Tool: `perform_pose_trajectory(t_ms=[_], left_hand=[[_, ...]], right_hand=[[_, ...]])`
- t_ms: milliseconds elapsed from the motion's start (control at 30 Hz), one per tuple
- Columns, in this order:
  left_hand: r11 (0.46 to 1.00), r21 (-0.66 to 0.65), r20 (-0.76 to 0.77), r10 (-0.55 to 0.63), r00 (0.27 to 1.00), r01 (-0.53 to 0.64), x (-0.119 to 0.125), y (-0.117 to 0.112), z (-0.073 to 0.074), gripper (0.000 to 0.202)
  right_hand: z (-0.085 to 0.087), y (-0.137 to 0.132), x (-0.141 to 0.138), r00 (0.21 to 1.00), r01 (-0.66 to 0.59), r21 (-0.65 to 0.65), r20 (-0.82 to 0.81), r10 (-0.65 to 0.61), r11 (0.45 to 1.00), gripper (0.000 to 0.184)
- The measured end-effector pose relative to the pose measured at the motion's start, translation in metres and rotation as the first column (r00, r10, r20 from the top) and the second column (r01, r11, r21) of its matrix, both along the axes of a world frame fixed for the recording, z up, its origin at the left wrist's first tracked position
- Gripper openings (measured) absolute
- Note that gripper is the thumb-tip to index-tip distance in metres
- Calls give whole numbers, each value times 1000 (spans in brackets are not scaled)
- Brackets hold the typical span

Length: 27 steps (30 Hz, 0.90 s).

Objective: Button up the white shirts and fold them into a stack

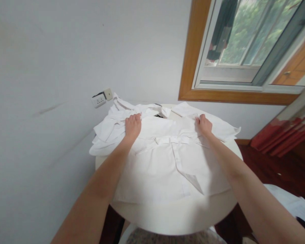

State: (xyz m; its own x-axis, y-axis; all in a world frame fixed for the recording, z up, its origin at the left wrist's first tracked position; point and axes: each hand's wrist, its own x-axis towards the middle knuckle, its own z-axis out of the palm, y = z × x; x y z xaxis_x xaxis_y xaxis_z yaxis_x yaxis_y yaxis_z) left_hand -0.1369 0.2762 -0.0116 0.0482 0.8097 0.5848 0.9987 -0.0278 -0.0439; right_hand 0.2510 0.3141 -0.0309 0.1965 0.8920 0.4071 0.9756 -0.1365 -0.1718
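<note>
Both sides of a white button-front shirt (152,173) are gripped as it lies spread on the round white table (175,218), placket facing up. The left hand (134,123) closes on fabric beside a rumpled heap of white cloth (108,128); the right hand (203,123), well apart, pinches the shirt between thumb and fingers, below the wooden window frame (218,96)

Left grip (133,126), right grip (204,125) holding white garment (149,173) (front corner (194,179) folded), round table (173,217) beneath.
</note>
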Motion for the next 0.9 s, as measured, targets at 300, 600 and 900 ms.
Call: perform_pose_trajectory(t_ms=[300,600,900], left_hand=[[894,-145,33,-424,905,424,41,-62,-19,33],[713,-318,80,-637,767,625,67,-105,-61,47],[716,-324,70,-633,771,618,69,-103,-59,46]], right_hand=[[-4,-76,-20,718,-690,-64,71,693,721,40],[-36,-180,-52,484,-845,-252,11,875,471,73],[-29,-206,-55,412,-888,-192,74,908,418,58]])
